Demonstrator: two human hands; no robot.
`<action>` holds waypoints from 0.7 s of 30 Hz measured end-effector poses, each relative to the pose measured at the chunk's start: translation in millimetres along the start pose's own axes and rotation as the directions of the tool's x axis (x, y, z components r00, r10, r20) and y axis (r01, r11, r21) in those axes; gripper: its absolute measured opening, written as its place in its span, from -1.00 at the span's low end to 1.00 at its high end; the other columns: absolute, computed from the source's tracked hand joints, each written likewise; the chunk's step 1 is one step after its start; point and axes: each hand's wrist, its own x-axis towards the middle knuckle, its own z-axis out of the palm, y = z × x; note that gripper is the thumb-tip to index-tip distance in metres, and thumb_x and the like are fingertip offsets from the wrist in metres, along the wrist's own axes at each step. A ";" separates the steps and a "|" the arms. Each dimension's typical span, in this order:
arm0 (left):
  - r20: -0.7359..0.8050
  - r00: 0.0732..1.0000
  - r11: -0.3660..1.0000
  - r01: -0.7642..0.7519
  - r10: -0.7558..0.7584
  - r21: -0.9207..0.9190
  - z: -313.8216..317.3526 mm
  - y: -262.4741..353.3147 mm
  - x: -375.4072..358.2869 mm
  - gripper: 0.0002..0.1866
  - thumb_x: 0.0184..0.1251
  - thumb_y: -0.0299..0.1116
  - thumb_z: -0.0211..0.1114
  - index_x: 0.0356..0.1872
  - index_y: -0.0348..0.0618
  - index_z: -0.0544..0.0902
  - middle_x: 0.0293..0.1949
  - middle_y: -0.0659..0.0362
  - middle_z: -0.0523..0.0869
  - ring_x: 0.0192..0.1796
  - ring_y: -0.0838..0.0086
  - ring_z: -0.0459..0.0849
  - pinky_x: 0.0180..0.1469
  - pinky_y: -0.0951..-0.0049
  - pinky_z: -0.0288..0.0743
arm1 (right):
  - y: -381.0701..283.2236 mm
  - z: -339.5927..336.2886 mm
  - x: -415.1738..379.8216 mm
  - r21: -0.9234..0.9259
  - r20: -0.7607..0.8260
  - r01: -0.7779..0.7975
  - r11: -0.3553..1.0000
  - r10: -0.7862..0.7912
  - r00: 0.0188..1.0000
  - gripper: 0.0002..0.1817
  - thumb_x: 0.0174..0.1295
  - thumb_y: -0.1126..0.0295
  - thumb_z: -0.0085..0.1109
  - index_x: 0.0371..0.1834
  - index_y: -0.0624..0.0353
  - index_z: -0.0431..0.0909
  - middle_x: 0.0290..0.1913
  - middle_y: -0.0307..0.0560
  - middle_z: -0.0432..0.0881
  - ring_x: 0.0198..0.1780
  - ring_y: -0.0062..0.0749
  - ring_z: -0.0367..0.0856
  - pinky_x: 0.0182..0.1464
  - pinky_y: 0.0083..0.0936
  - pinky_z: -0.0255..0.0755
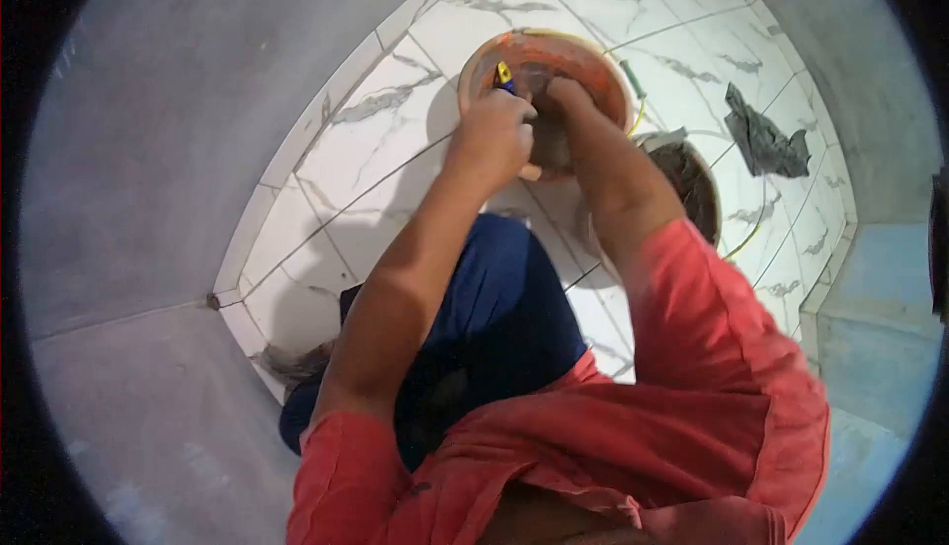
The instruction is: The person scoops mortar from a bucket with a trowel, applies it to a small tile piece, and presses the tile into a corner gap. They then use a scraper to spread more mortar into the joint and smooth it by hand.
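Yellow and dark blue, a slim tool handle (504, 77) is protruding beyond the curled fingers of the left hand (495, 137), which is grasping it; its long axis is pointing away from the body, leaning slightly left, over the left part of an orange bucket (571, 51). The right hand (564, 92) is sitting just right of the handle, inside the bucket, its fingertips hidden, so whether they are gripping anything cannot be told.
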 end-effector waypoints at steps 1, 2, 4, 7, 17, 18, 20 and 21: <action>0.198 0.980 0.986 0.000 -0.034 0.167 26.6 -3.3 26.4 -0.73 0.27 -0.45 0.20 -0.05 -0.25 0.70 -0.01 -0.05 0.70 0.08 0.15 0.68 0.16 0.18 0.52 | -43.6 10.2 -48.0 0.285 -0.010 -0.051 0.957 0.056 0.998 -0.65 0.17 0.29 0.13 0.00 0.10 0.69 0.00 -0.01 0.68 0.09 -0.21 0.57 0.17 -0.34 0.37; 0.322 0.922 0.972 0.171 -0.216 0.162 40.1 2.5 46.4 -0.72 0.30 -0.43 0.17 -0.03 -0.27 0.70 0.03 -0.05 0.70 0.12 0.13 0.66 0.18 0.17 0.51 | -22.8 7.5 -26.1 0.255 -0.093 0.027 0.967 -0.003 0.996 -0.66 0.15 0.21 0.20 -0.06 0.13 0.69 -0.02 -0.02 0.68 0.07 -0.19 0.56 0.15 -0.31 0.38; 0.416 0.818 0.917 0.370 -0.398 0.151 72.3 4.0 68.6 -0.70 0.33 -0.41 0.14 -0.01 -0.28 0.70 0.08 -0.05 0.69 0.16 0.11 0.65 0.20 0.15 0.50 | -36.6 9.7 -27.5 -0.213 0.032 0.046 0.976 -0.040 0.999 -0.61 0.21 0.18 0.15 0.05 0.11 0.64 0.12 0.00 0.59 0.19 -0.14 0.48 0.26 -0.27 0.29; -0.070 0.274 0.281 0.889 -0.959 -0.362 126.3 -2.8 75.7 -0.70 0.38 -0.40 0.11 -0.01 -0.29 0.70 0.10 -0.03 0.69 0.15 0.09 0.67 0.17 0.13 0.55 | -42.2 10.0 -21.1 -0.882 0.211 0.162 0.442 0.063 0.975 -0.51 0.31 0.12 0.04 0.27 0.06 0.54 0.41 0.04 0.42 0.44 -0.04 0.31 0.47 -0.20 0.12; 0.181 0.604 0.603 0.795 -0.776 -0.070 153.7 -41.1 104.7 -0.70 0.38 -0.37 0.13 0.00 -0.26 0.71 0.09 -0.03 0.70 0.14 0.09 0.68 0.15 0.14 0.56 | -53.4 -30.1 -54.0 0.023 0.299 0.200 0.980 -0.197 0.934 -0.41 0.16 0.17 0.24 0.27 0.15 0.49 0.18 -0.03 0.58 0.21 -0.20 0.53 0.26 -0.32 0.41; 0.186 0.615 0.616 0.786 -0.766 -0.061 155.0 -46.5 105.4 -0.70 0.38 -0.37 0.13 0.00 -0.25 0.71 0.09 -0.03 0.70 0.14 0.09 0.68 0.15 0.14 0.57 | -54.3 -12.6 -47.9 0.320 0.310 0.157 0.934 -0.259 0.915 -0.45 0.21 0.22 0.20 0.27 0.19 0.47 0.15 -0.03 0.59 0.18 -0.27 0.55 0.25 -0.38 0.43; 0.168 0.620 0.621 0.782 -0.766 -0.056 167.3 -60.1 110.0 -0.70 0.39 -0.36 0.13 0.00 -0.25 0.71 0.09 -0.03 0.70 0.13 0.09 0.68 0.14 0.14 0.57 | -56.4 6.5 -42.2 0.376 0.690 -0.212 0.902 -0.120 0.714 -0.46 0.27 0.25 0.23 0.30 0.18 0.46 0.13 -0.06 0.61 0.14 -0.29 0.57 0.26 -0.37 0.41; 0.166 0.621 0.617 0.783 -0.766 -0.078 176.4 -65.2 114.6 -0.70 0.39 -0.36 0.13 0.01 -0.24 0.71 0.09 -0.03 0.70 0.13 0.10 0.68 0.14 0.14 0.57 | 7.6 -9.8 33.4 0.442 0.569 -0.074 0.894 -0.216 0.794 -0.40 0.23 0.18 0.34 0.31 0.17 0.46 0.17 -0.10 0.61 0.15 -0.27 0.58 0.24 -0.35 0.43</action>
